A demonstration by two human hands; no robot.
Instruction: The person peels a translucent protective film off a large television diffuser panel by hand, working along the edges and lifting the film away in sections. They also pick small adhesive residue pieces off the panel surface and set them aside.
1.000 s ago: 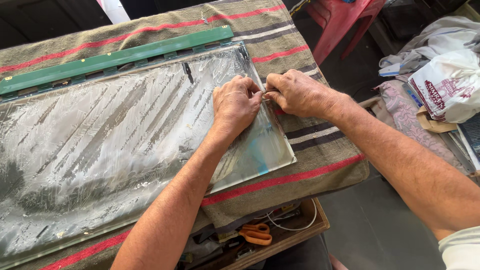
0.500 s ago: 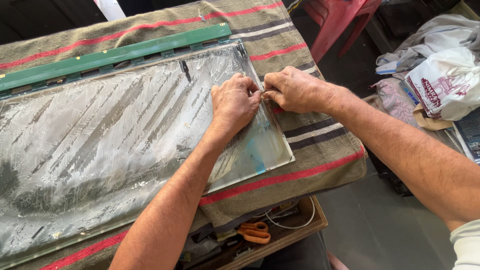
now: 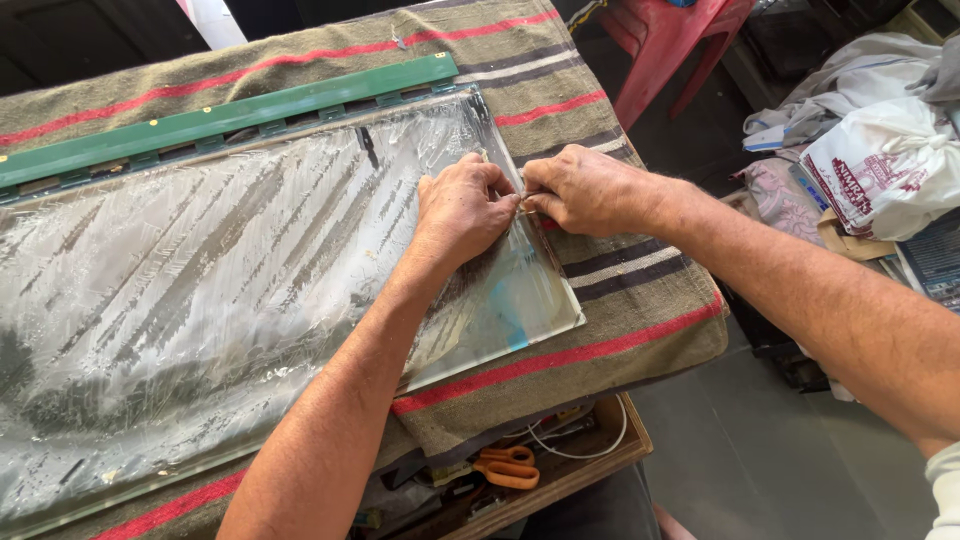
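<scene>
- A large clear rectangular sheet covered in wrinkled, streaky film point(image 3: 200, 290) lies flat over most of the table, which is draped in an olive-brown blanket with red and dark stripes point(image 3: 640, 300); the cloth seems there to cushion the sheet and stop it sliding
- Along the sheet's far edge runs a long green metal strip with small holes point(image 3: 230, 115), lying just beside it on the blanket
- The left hand point(image 3: 462, 210) rests palm-down on the sheet near its right edge, fingers curled and pressed together at the tips; it appears to pin the sheet while pinching the film at that edge
- The right hand point(image 3: 585, 190) meets it from the other side, thumb and forefinger pinched tight on the same bit of film at the edge; the two hands touch, likely so one steadies while the other peels
- Below the table's front edge, orange-handled scissors point(image 3: 505, 468) and a white cable point(image 3: 580, 450) sit in an open wooden tray
- Far right, a white plastic bag with red print point(image 3: 880, 170) sits among heaped cloths; a red plastic stool point(image 3: 680, 45) stands behind the table
</scene>
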